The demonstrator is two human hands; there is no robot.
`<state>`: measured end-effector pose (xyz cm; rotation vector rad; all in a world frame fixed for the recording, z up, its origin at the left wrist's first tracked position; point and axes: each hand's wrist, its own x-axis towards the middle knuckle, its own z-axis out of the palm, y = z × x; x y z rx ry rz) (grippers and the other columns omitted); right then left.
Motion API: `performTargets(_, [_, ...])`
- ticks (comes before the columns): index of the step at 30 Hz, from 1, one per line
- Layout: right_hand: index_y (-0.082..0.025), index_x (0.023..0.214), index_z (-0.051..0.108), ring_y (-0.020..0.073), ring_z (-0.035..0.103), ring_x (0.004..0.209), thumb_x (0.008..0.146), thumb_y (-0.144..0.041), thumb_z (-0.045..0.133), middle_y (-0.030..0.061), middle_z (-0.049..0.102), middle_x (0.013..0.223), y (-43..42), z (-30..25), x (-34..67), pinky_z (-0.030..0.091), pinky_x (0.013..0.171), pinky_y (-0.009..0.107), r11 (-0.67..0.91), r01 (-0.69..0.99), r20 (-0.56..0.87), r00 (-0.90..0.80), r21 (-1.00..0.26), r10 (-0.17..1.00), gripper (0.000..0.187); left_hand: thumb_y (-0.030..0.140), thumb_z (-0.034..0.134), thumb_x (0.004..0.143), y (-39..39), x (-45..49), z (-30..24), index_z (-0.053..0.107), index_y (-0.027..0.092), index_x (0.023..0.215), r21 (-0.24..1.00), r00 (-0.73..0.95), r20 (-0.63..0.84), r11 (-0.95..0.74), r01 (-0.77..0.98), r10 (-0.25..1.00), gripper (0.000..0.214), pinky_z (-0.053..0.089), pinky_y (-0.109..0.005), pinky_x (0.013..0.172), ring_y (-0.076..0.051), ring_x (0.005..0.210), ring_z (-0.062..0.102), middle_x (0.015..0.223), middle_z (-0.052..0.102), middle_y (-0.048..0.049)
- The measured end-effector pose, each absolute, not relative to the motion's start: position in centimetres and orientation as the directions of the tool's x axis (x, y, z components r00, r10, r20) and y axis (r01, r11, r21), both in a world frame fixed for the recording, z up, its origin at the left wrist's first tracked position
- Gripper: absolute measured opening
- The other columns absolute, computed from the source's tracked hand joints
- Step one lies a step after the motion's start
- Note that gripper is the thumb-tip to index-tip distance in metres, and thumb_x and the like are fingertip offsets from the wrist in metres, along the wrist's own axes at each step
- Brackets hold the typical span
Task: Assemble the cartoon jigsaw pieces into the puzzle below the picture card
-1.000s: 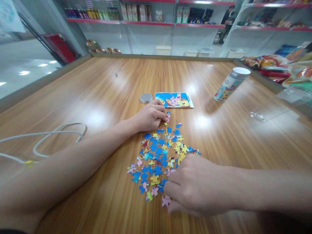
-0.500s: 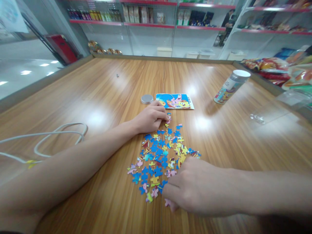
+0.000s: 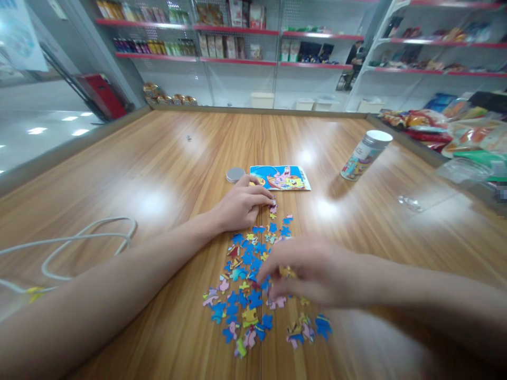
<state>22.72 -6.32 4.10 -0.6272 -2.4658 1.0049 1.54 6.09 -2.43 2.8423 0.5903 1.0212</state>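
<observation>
My left hand point(image 3: 246, 205) rests on the table with its fingers bent and fingertips pressed on a small joined strip of pink and yellow puzzle pieces point(image 3: 273, 209). My right hand point(image 3: 307, 268), blurred by motion, hovers over the right side of the puzzle pieces point(image 3: 247, 258), thumb and fingers apart; I make out nothing held in it. Blue, yellow and pink pieces lie loosely spread, several of them hidden under this hand. Just beyond my left hand lies a picture card point(image 3: 281, 178) with cartoon figures, beside a round metal lid point(image 3: 235, 174).
A cartoon-printed cylindrical can point(image 3: 365, 155) stands at the right. White cable point(image 3: 89, 237) loops over the left side. Clear crumpled plastic point(image 3: 410, 203) and packaged goods point(image 3: 428, 126) lie at the right. Shelves point(image 3: 237, 60) line the back, where a person point(image 3: 352, 63) shows.
My right hand has lifted and moved up and away from the near pieces, uncovering a small group at the near right. My left hand stays at the strip. The view has tilted up slightly.
</observation>
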Motion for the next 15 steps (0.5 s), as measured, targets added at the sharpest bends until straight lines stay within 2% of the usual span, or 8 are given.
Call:
performTargets(1, [-0.017, 0.095, 0.074, 0.0088, 0.061, 0.067, 0.089, -0.021, 0.074, -0.0009, 0.073, 0.082, -5.1, 3.6, 22.9, 0.044, 0.062, 0.022, 0.611, 0.3, 0.283, -0.682, -0.732, 0.674, 0.007, 0.0, 0.051, 0.083, 5.9, 1.6, -2.3, 0.074, 0.022, 0.109, 0.2, 0.692, 0.611, -0.921, 0.336, 0.385, 0.041, 0.047, -0.047, 0.102, -0.024, 0.111, 0.055, 0.114, 0.075, -0.0029])
performTargets(3, [-0.018, 0.09, 0.076, 0.0074, 0.047, 0.052, 0.089, -0.028, 0.074, -0.0038, 0.065, 0.065, -2.9, 2.4, 23.3, 0.035, 0.05, 0.023, 0.492, 0.433, 0.331, -0.396, -0.755, 0.857, 0.01, 0.003, 0.053, 0.084, 5.5, 1.7, -1.8, 0.073, 0.021, 0.11, 0.256, 0.65, 0.63, -0.904, 0.344, 0.425, 0.037, 0.046, -0.048, 0.102, -0.023, 0.109, 0.055, 0.111, 0.074, -0.0042])
performTargets(4, [-0.018, 0.091, 0.076, 0.0072, 0.043, 0.05, 0.089, -0.033, 0.074, -0.0037, 0.063, 0.063, -2.0, 1.8, 23.5, 0.033, 0.049, 0.023, 0.449, 0.463, 0.341, -0.302, -0.764, 0.891, 0.015, 0.006, 0.055, 0.086, 5.2, 1.7, -1.5, 0.072, 0.02, 0.109, 0.299, 0.631, 0.627, -0.889, 0.347, 0.457, 0.032, 0.046, -0.047, 0.102, -0.023, 0.107, 0.056, 0.107, 0.074, -0.0047])
performTargets(6, [-0.018, 0.091, 0.077, 0.0078, 0.044, 0.052, 0.089, -0.038, 0.073, -0.0013, 0.067, 0.067, -0.7, 0.7, 23.8, 0.034, 0.05, 0.024, 0.403, 0.473, 0.352, -0.197, -0.783, 0.915, 0.02, 0.017, 0.059, 0.09, 4.7, 1.7, -1.0, 0.073, 0.02, 0.103, 0.397, 0.616, 0.595, -0.855, 0.334, 0.517, 0.019, 0.047, -0.045, 0.098, -0.023, 0.104, 0.057, 0.1, 0.073, -0.0052])
performTargets(9, [-0.018, 0.092, 0.078, 0.0103, 0.054, 0.058, 0.09, -0.041, 0.072, 0.0024, 0.073, 0.076, -0.1, -0.3, 23.8, 0.041, 0.054, 0.025, 0.38, 0.412, 0.338, -0.174, -0.828, 0.925, 0.024, 0.033, 0.066, 0.092, 4.3, 1.9, -0.7, 0.075, 0.02, 0.096, 0.532, 0.589, 0.55, -0.792, 0.299, 0.592, 0.016, 0.049, -0.039, 0.091, -0.02, 0.098, 0.059, 0.094, 0.071, -0.0054])
performTargets(11, [-0.018, 0.094, 0.077, 0.0121, 0.06, 0.063, 0.09, -0.041, 0.072, 0.0037, 0.075, 0.081, -0.1, -0.6, 23.8, 0.045, 0.058, 0.026, 0.385, 0.385, 0.335, -0.191, -0.839, 0.923, 0.024, 0.036, 0.067, 0.093, 4.4, 2.1, -0.7, 0.076, 0.021, 0.093, 0.593, 0.578, 0.518, -0.752, 0.289, 0.631, 0.017, 0.049, -0.037, 0.088, -0.019, 0.094, 0.061, 0.09, 0.072, -0.0045])
performTargets(13, [-0.018, 0.097, 0.077, 0.0131, 0.062, 0.065, 0.092, -0.037, 0.069, 0.0036, 0.076, 0.083, 0.0, -0.8, 23.9, 0.048, 0.06, 0.027, 0.416, 0.417, 0.36, -0.209, -0.808, 0.909, 0.021, 0.035, 0.066, 0.094, 4.5, 2.1, -0.8, 0.077, 0.022, 0.088, 0.629, 0.576, 0.481, -0.718, 0.298, 0.66, 0.018, 0.049, -0.036, 0.087, -0.018, 0.09, 0.061, 0.085, 0.074, -0.003])
performTargets(15, [-0.019, 0.101, 0.077, 0.0155, 0.066, 0.075, 0.095, -0.029, 0.065, 0.0041, 0.077, 0.09, 0.2, -0.9, 24.2, 0.052, 0.07, 0.031, 0.501, 0.495, 0.435, -0.252, -0.709, 0.865, 0.017, 0.034, 0.065, 0.095, 4.8, 2.1, -1.0, 0.077, 0.022, 0.084, 0.642, 0.567, 0.458, -0.696, 0.322, 0.685, 0.02, 0.048, -0.036, 0.086, -0.017, 0.086, 0.061, 0.082, 0.075, -0.0022])
